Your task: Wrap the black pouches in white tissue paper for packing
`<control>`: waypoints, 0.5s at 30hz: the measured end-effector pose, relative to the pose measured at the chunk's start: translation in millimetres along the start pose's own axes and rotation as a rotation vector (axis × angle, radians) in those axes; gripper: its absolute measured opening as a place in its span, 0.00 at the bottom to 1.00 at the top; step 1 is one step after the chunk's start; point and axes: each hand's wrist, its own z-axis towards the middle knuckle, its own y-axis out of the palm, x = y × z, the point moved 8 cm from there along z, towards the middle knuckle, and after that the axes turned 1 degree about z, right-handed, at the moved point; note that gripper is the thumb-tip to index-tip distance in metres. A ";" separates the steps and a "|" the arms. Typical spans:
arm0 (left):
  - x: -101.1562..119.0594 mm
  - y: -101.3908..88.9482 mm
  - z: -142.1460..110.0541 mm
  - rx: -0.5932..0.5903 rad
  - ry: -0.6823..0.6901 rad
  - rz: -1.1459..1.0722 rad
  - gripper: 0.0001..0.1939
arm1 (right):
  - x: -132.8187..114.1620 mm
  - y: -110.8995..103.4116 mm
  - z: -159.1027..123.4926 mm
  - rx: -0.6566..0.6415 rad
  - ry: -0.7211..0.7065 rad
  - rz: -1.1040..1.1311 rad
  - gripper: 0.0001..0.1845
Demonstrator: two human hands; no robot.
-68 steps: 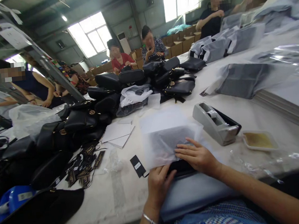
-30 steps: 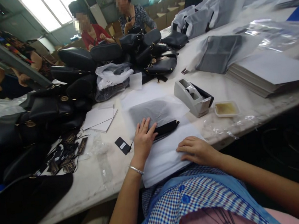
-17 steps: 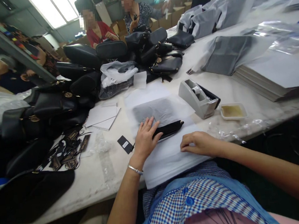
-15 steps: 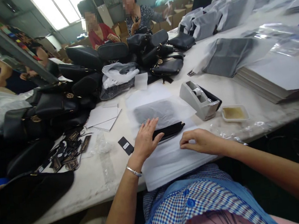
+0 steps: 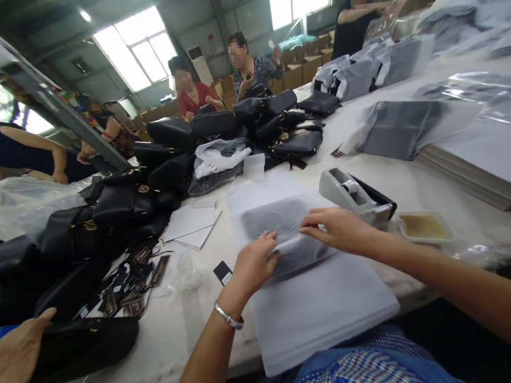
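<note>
A dark bag [image 5: 272,221] lies under thin white tissue paper [image 5: 320,288], showing grey through it. The near flap of the paper is folded up over the bag's lower part. My left hand [image 5: 253,265] is at the flap's left side, its fingers and thumb closed on the paper's edge. My right hand [image 5: 337,228] pinches the same edge farther right. A black hang tag [image 5: 222,273] with a white label sticks out left of the paper. Just beyond my right hand stands a grey tape dispenser [image 5: 351,190].
Black handbags [image 5: 120,203] are heaped at the left and back. Loose tags [image 5: 130,284] and white cards [image 5: 192,222] lie nearby. At right are a cardboard stack [image 5: 485,161], a wrapped bag [image 5: 399,127] and a shallow dish [image 5: 426,225]. A co-worker's hand [image 5: 13,363] is at lower left.
The near paper flap has come up over the black part of the bag that was bare. My right hand has moved up to the paper's edge; my left hand no longer lies flat.
</note>
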 end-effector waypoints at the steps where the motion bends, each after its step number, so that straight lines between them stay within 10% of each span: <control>1: -0.4 1.4 0.4 0.015 0.003 0.006 0.05 | -9.1 -2.5 -4.1 0.045 -0.057 -0.053 0.14; 4: 1.3 5.3 -0.2 0.044 0.038 0.045 0.06 | -28.6 3.2 -17.1 0.117 -0.221 -0.184 0.28; 15: -0.6 15.1 -13.9 0.079 0.121 0.143 0.18 | 9.7 34.3 -27.2 0.146 -0.276 -0.249 0.09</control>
